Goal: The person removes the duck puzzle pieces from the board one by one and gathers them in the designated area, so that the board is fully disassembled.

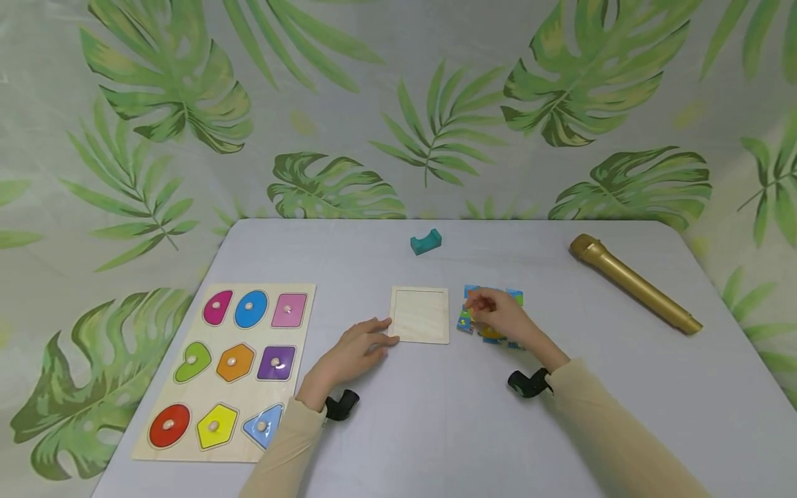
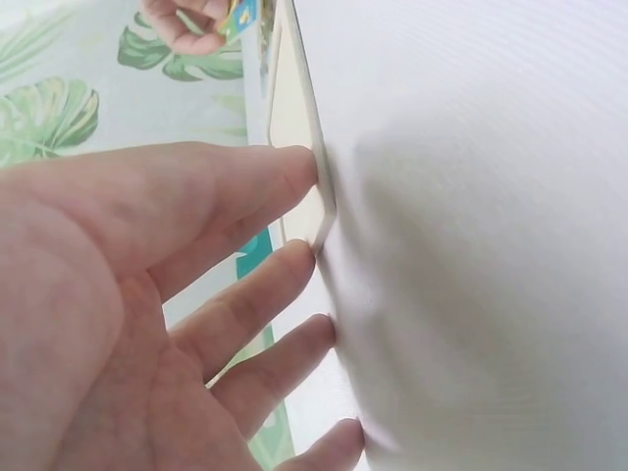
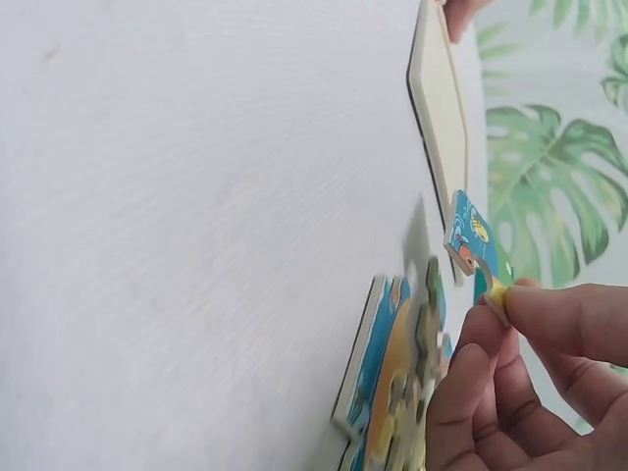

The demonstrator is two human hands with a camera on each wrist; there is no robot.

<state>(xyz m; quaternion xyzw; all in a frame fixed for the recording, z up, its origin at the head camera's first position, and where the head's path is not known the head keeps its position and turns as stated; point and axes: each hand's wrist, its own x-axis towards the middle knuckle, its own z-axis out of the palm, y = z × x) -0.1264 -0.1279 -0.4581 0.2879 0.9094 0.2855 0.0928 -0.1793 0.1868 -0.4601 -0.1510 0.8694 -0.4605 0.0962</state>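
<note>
A square wooden puzzle tray (image 1: 420, 317) with a raised rim lies bare in the middle of the table. My left hand (image 1: 358, 353) rests at its left edge, thumb and index fingertip touching the rim and the other fingers spread. To the tray's right, my right hand (image 1: 506, 319) pinches a blue puzzle piece (image 3: 474, 238) with a yellow fish printed on it, between thumb and index finger. That piece is lifted off the table and tilted. Below it lie several more puzzle pieces (image 3: 378, 363), partly hidden under the hand in the head view.
On the left lies a wooden shape board (image 1: 249, 389) with coloured knobbed shapes, partly under the left sleeve. A teal curved block (image 1: 426, 242) sits at the back. A gold microphone (image 1: 635, 283) lies at the right.
</note>
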